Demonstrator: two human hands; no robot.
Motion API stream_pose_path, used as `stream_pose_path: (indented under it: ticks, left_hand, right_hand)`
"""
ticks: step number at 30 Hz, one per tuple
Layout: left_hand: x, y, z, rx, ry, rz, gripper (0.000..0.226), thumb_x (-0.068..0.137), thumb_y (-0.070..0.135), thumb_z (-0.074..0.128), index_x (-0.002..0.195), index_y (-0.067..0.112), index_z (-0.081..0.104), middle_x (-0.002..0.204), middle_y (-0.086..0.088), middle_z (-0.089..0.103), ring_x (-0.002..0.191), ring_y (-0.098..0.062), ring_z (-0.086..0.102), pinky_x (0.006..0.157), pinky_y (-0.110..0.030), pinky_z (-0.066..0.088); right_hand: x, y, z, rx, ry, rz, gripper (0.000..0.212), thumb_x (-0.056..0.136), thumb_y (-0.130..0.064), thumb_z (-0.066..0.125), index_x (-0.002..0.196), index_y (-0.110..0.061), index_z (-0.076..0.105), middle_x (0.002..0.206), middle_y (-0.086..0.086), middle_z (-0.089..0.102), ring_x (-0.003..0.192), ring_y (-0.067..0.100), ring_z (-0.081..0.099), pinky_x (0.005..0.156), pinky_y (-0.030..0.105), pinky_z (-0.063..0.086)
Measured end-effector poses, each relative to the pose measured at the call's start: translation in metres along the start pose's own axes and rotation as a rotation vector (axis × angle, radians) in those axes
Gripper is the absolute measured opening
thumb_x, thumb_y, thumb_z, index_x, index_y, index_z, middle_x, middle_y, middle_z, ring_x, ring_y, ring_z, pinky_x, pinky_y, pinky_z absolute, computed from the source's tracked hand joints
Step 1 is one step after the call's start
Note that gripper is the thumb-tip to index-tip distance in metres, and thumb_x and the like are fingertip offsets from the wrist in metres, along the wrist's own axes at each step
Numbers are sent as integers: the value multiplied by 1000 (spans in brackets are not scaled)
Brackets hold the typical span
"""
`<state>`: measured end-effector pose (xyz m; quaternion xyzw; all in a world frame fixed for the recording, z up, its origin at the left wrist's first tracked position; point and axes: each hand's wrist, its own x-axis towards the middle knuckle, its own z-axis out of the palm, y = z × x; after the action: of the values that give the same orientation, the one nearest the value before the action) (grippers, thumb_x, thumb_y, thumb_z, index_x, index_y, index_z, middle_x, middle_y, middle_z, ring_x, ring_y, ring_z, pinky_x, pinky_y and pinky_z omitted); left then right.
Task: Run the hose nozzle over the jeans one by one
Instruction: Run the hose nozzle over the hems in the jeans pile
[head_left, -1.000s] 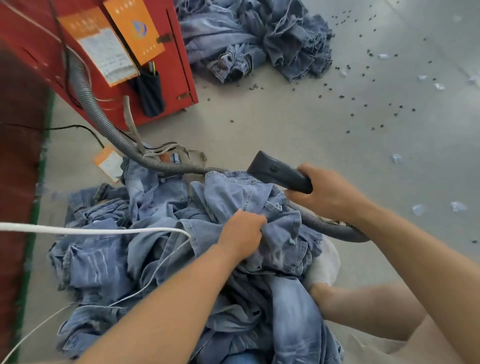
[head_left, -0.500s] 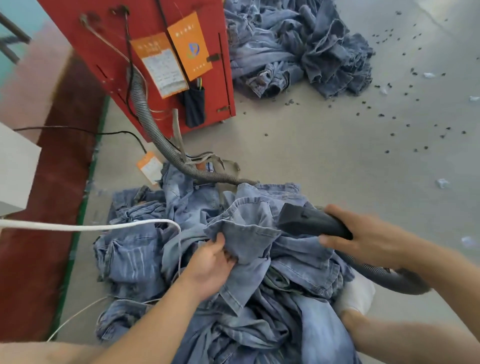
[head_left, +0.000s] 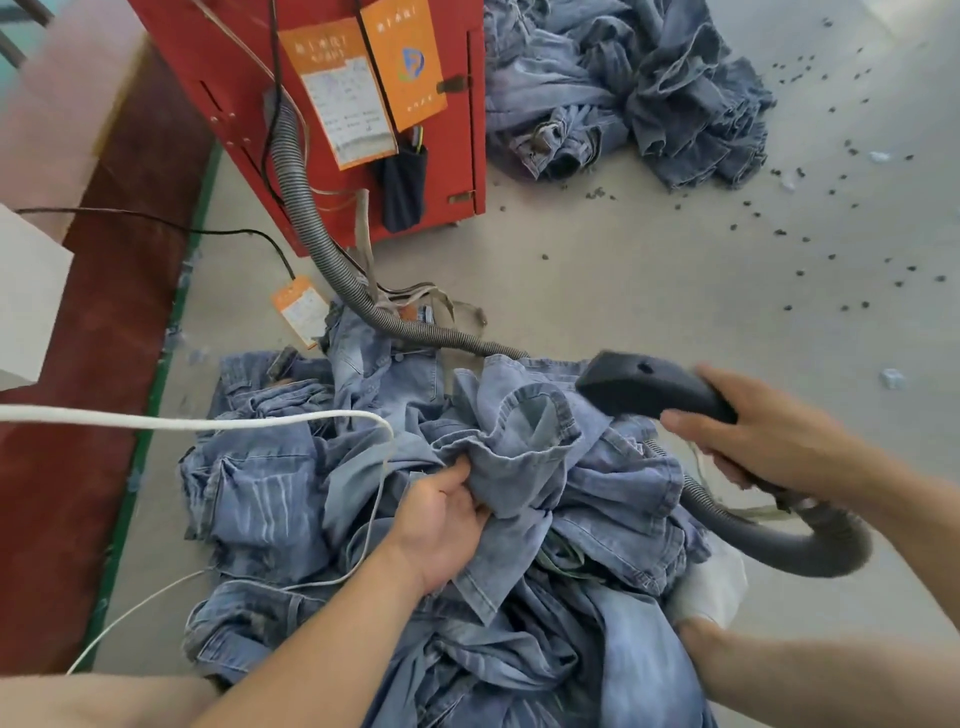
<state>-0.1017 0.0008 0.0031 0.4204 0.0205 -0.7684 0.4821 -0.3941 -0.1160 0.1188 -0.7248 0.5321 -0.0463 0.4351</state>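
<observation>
Left hand (head_left: 441, 519) pinching a raised fold of light jeans (head_left: 524, 441) atop the near heap on the floor; right hand (head_left: 763, 441) wrapped round the dark hose nozzle (head_left: 644, 387), tip just beside that fold; ribbed hose (head_left: 306, 208) running back to the red cabinet (head_left: 332, 104); second denim pile (head_left: 623, 88) beyond.

Faded denim jeans (head_left: 291, 499); matt plastic nozzle (head_left: 649, 387).

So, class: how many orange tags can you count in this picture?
3: two orange tags hang on the red cabinet, at and; one lies on the floor. Others may be hidden.
</observation>
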Motion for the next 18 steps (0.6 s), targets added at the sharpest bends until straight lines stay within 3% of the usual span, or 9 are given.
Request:
stream_pose_path:
  ticks: [3,5,8,11,14,15,18]
  left_hand:
    - [-2,-2,5,122,-19,15,43,104,22,41,138,3,58,139,-13,65,130,-26,61,108,-36,45]
    - [-5,-4,8,191,-23,48,38,107,18,37,135,4,60,137,-12,66,126,-23,64,101,-32,50]
    - [-7,-4,9,245,-13,65,33,108,14,38,128,3,62,131,-14,69,115,-22,69,89,-28,56]
    - [-6,-3,10,250,-7,62,32,109,13,38,128,1,61,128,-15,70,112,-23,70,88,-30,57]
    - [-7,-6,13,344,-34,72,32,109,14,40,127,1,63,125,-13,72,108,-19,70,87,-28,56]
    - [-7,-7,13,378,-39,82,32,109,14,40,128,3,64,126,-12,72,109,-19,69,89,-29,55]
    - [-9,-10,12,421,-8,96,30,110,16,43,126,7,67,126,-10,72,112,-22,68,98,-33,54]
  right_hand:
    - [6,-10,22,-109,-226,-48,9,98,-46,66,97,-43,57,62,-12,64,48,3,56,50,19,43]
    - [20,-15,40,-129,-100,-88,10,99,-44,65,101,-38,57,68,-8,64,51,3,57,54,25,46]
    - [21,-17,30,4,122,-106,9,98,-43,64,99,-39,55,58,-7,63,41,5,56,42,20,43]
    - [-4,-10,9,-141,-63,-169,24,89,-62,60,108,-49,56,75,-20,67,57,4,63,49,16,43]
    - [-7,-17,31,-272,-238,-226,33,89,-70,59,115,-51,54,91,-17,66,78,4,65,65,22,50]
    - [0,-21,43,-292,-218,-255,29,92,-65,61,115,-48,54,89,-14,66,78,4,64,68,24,51]
    - [17,-35,49,-185,-7,-216,16,97,-48,66,105,-41,54,72,-12,63,65,-1,62,55,15,44]
